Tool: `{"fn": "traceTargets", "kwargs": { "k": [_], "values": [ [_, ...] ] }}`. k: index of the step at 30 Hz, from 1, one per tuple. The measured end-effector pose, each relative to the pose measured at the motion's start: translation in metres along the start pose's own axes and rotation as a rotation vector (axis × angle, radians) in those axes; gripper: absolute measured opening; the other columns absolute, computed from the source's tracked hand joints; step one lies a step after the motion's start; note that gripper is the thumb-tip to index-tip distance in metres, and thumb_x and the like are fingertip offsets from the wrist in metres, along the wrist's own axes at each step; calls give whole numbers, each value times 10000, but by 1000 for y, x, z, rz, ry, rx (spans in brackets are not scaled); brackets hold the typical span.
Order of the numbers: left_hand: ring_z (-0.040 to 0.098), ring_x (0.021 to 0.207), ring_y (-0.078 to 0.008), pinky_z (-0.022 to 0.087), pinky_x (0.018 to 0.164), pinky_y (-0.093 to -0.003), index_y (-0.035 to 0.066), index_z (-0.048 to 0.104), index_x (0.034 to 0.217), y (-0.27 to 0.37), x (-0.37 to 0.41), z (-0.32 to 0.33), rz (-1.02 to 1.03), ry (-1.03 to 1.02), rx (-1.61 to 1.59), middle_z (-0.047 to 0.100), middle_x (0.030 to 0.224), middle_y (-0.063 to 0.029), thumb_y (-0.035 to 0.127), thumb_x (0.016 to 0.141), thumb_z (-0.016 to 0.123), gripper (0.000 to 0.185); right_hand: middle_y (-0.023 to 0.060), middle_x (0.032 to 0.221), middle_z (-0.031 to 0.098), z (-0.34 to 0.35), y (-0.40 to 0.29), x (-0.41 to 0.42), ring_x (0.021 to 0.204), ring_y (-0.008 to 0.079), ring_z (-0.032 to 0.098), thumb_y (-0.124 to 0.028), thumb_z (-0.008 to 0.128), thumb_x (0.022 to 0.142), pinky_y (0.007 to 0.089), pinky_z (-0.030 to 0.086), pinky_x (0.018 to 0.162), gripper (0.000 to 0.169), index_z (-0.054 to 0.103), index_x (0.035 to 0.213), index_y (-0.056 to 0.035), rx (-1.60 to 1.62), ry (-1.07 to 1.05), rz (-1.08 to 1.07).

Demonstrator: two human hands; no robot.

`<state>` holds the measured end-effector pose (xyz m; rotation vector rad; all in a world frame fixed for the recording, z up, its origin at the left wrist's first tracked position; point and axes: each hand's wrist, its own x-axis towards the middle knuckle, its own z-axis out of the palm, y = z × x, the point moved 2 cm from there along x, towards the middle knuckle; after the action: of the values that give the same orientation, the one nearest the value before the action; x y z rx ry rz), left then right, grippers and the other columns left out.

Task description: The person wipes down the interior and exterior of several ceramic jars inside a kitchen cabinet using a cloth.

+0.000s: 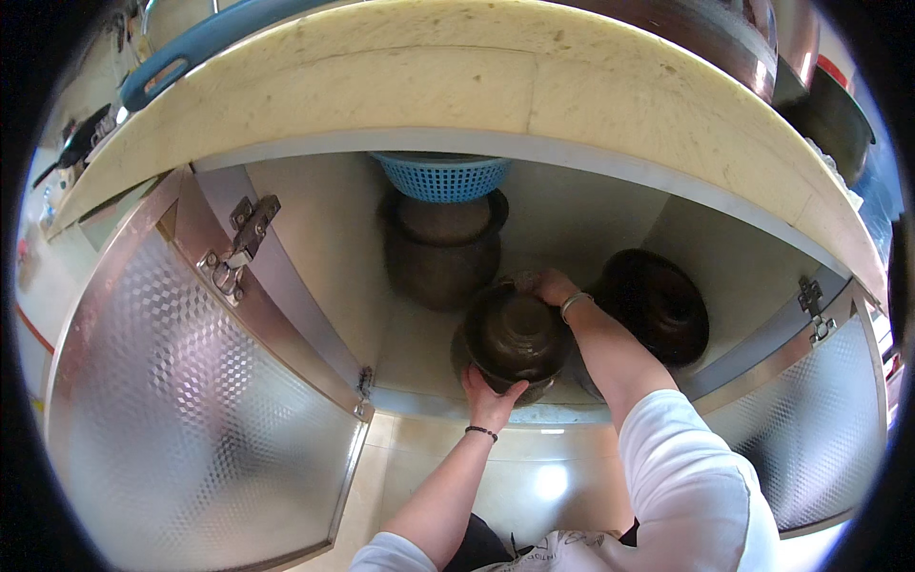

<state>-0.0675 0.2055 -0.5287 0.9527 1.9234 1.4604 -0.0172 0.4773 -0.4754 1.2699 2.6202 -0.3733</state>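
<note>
Inside an open lower cabinet, a dark glazed ceramic lid (525,325), domed with a ringed knob, sits over a rounded earthenware jar (459,350). My left hand (492,395) grips the near edge of the lid, thumb to the right and fingers to the left. Around the far edge my right hand (556,287) has hold of it, its fingertips partly hidden. Whether the lid rests on the jar or is raised a little, I cannot tell. The lid and my hands cover most of the jar.
Behind stands a larger dark earthenware pot (443,264) with a blue plastic basket (443,177) on top. A dark round lidded vessel (654,307) is at the right. Metal-faced doors (207,400) (815,422) stand open on both sides; a stone countertop edge (457,89) overhangs.
</note>
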Motion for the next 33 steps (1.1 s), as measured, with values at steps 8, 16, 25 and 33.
{"fn": "traceTargets", "kwargs": {
  "k": [8, 16, 25, 33],
  "values": [
    [210, 1263, -385, 233, 1044, -399, -71, 228, 1299, 11, -2, -2, -4, -5, 76, 207, 1349, -283, 410, 585, 780, 1023, 174, 992, 615, 41, 30, -58, 839, 319, 612, -198, 534, 801, 373, 494, 741, 270, 625, 958, 1, -95, 181, 218],
    [226, 1253, -379, 225, 1043, -410, -76, 268, 1274, 7, -3, -6, 11, 32, 122, 263, 1322, -279, 432, 580, 770, 995, 216, 876, 635, 29, -35, -174, 608, 307, 646, -173, 559, 779, 347, 533, 500, 270, 602, 838, 86, 849, 126, 481],
    [324, 1203, -375, 276, 1011, -410, -50, 343, 1248, -9, 3, -10, 53, 29, 110, 368, 1270, -250, 483, 637, 711, 891, 106, 795, 617, 62, -79, -227, 682, 190, 620, -202, 615, 804, 271, 506, 463, 289, 561, 982, 19, 1467, -83, 347],
    [475, 1098, -231, 439, 828, -514, 65, 448, 1229, 43, -30, -73, -643, -730, -537, 499, 1200, -73, 643, 815, 404, 713, 113, 994, 609, 78, -91, -257, 899, 193, 594, -37, 551, 808, 277, 490, 699, 315, 488, 1114, 6, 1860, -583, -292]
  ]
}}
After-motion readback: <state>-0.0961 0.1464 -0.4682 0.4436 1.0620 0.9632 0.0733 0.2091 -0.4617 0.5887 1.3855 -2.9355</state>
